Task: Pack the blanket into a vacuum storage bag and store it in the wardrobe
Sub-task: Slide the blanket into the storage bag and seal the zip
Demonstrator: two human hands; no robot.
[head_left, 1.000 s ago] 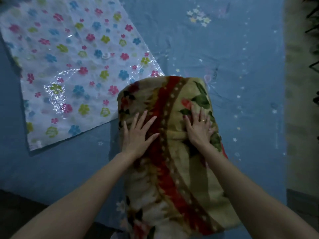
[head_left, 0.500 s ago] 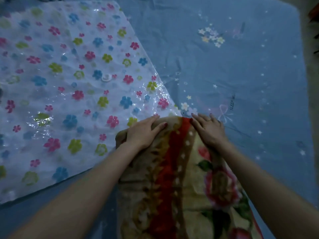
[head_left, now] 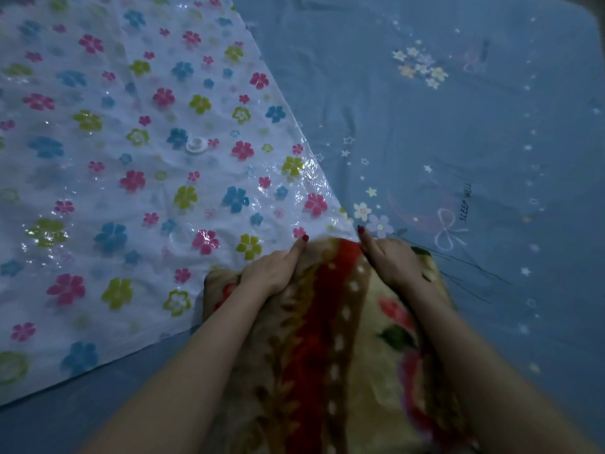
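Left hand (head_left: pixel 273 271) and right hand (head_left: pixel 393 260) grip the folded beige, red-striped floral blanket (head_left: pixel 327 348) beside the flowered bag (head_left: pixel 131 158).

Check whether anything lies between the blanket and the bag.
Nothing visible does. The blanket's far end, held by the left hand and the right hand, already meets the corner of the bag on the sheet. Where the bag's opening lies cannot be told.

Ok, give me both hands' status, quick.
Left hand: fingers curled over the far edge of the folded blanket, holding it.
Right hand: also curled on the blanket's far edge, holding it.
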